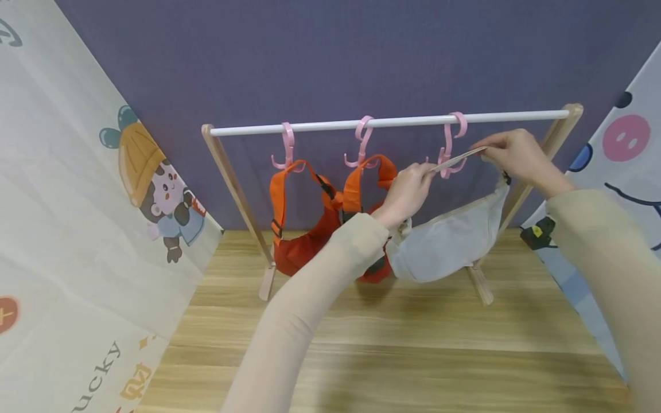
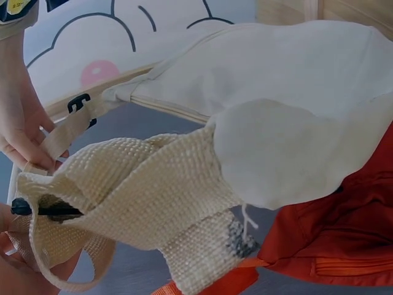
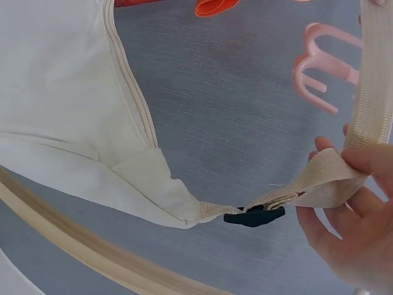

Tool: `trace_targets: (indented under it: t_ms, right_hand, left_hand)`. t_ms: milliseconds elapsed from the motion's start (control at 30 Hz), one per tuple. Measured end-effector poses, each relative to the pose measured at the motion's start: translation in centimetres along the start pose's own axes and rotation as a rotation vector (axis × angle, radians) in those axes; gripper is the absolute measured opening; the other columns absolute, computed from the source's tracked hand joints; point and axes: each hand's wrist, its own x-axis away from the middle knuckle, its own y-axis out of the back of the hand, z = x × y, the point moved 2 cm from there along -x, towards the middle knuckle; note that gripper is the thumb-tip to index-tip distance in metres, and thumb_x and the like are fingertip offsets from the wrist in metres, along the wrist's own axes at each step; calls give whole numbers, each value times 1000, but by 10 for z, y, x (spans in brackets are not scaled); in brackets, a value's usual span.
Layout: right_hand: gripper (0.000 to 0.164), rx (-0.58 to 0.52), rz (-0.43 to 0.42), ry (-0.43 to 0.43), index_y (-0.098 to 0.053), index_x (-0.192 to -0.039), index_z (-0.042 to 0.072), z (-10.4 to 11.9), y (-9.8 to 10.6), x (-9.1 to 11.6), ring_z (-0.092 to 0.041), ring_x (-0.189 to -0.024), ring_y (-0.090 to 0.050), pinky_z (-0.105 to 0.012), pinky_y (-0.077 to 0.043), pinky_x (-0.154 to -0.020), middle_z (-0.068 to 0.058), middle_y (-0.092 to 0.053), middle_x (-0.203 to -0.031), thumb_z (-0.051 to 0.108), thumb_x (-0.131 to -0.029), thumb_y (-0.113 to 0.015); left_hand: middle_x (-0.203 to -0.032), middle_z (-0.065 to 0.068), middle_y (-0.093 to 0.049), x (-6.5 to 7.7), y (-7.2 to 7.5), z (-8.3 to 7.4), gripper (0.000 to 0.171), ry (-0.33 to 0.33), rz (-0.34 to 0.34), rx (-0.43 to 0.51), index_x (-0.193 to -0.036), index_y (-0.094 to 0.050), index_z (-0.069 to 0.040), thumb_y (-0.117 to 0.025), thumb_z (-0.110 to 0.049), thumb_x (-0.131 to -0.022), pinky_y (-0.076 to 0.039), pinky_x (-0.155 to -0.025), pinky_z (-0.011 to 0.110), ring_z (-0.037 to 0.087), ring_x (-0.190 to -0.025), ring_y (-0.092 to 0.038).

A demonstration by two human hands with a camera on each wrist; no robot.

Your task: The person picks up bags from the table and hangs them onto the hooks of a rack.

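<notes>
A white waist bag (image 1: pixel 449 241) hangs from its cream webbing strap (image 1: pixel 458 159), which both hands hold up near the right-hand pink hook (image 1: pixel 447 146). My left hand (image 1: pixel 408 192) grips the strap's left part, beside the hook. On the other side, my right hand (image 1: pixel 511 155) pinches the strap between thumb and fingers. In the right wrist view, a black buckle (image 3: pixel 255 216) sits on the strap between that hand and the bag (image 3: pixel 55 80). Loose folds of webbing (image 2: pixel 153 190) bunch close to the left hand in the left wrist view.
A white rail (image 1: pixel 320 126) on wooden legs carries the pink hooks. Red bags with orange straps (image 1: pixel 277 201) hang from the left hook (image 1: pixel 288 149) and middle hook (image 1: pixel 364 143). Printed cloth (image 1: pixel 77 172) stands at the left, over a wood-grain tabletop (image 1: pixel 392 350).
</notes>
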Motion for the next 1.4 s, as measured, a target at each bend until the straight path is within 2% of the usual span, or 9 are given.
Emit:
trace_targets:
  t_ms: [100,233,467,733,1067,1233,1400]
  right_hand:
    - [33,-24,8,-29,-62,-104,-5,-2,-2,-2,-9,-37,-32,-26,-28,-35,0,-49,-51,19,-90,-45]
    - [32,-42,-1,-35,-62,-104,-6,-3,-5,-5,-9,-38,-34,-25,-29,-36,3,-52,-55,16,-90,-44]
    - [32,-50,18,-33,-61,-105,-7,-9,-12,-10,-6,-36,-33,-24,-28,-36,3,-48,-52,15,-90,-44]
    - [32,-62,35,-50,-60,-104,-8,-12,-19,-8,-6,-35,-32,-24,-27,-34,2,-53,-56,14,-88,-44]
    - [33,-50,56,-48,-59,-104,-11,-19,-26,-5,-9,-38,-36,-25,-29,-38,-18,-60,-76,14,-89,-44]
    - [34,-63,97,-59,-56,-106,-13,-21,-30,-2,-9,-41,-36,-25,-30,-39,-31,-58,-95,13,-90,-42]
    - [32,-81,108,-69,-57,-105,-13,-22,-35,-1,-8,-42,-37,-25,-31,-39,-32,-57,-98,11,-89,-44]
  left_hand:
    - [-84,2,-59,-2,-1,1,26,17,7,-1,-111,-62,-11,-46,-19,-92,-37,-59,16,10,-70,-49]
    - [-85,2,-59,-3,-3,3,26,44,22,9,-112,-61,-11,-46,-19,-93,-37,-59,16,11,-70,-49]
    - [-84,2,-57,-2,-7,6,27,82,52,3,-114,-59,-10,-45,-20,-93,-36,-55,16,11,-66,-47]
    - [-85,2,-58,0,-10,10,26,80,56,-17,-113,-60,-9,-46,-18,-93,-37,-57,17,10,-68,-49]
    - [-78,2,-54,1,-14,16,26,96,108,30,-112,-60,-8,-45,-19,-93,-35,-53,17,12,-62,-45]
    - [-76,1,-52,0,-16,18,26,95,119,14,-111,-60,-8,-44,-19,-93,-35,-54,17,12,-63,-45]
    - [-79,1,-55,1,-19,21,26,86,117,-9,-111,-61,-8,-44,-18,-93,-38,-58,19,12,-67,-48]
